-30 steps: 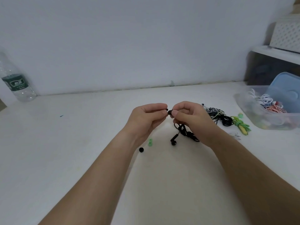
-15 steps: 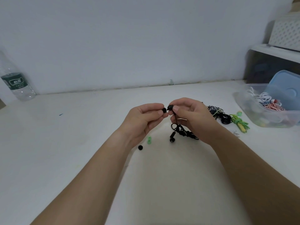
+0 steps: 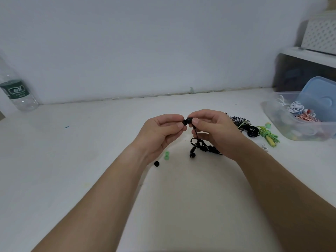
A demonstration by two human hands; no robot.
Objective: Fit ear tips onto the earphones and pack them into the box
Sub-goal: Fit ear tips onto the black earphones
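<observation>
My right hand [image 3: 215, 131] pinches one black earbud [image 3: 189, 120] of the black earphones, whose cable bundle [image 3: 205, 147] hangs under that hand. The second earbud [image 3: 192, 153] dangles down to the white table. My left hand [image 3: 161, 132] pinches a small black ear tip [image 3: 184, 122] and holds it against the earbud's nozzle. A loose black ear tip [image 3: 156, 163] and a green ear tip [image 3: 166, 155] lie on the table below my left wrist. The clear plastic box [image 3: 283, 128] with several coiled earphones stands at the right.
Striped, black and green coiled earphones [image 3: 254, 130] lie between my right hand and the box. A blue lid [image 3: 320, 95] leans in the box. A water bottle [image 3: 16, 93] stands far left by the wall. A shelf with a white basket [image 3: 321, 33] rises at the right.
My hands have come together again: the ear tip, held slightly apart from the earbud half a second ago, now touches it. Both hands sit a little higher in view.
</observation>
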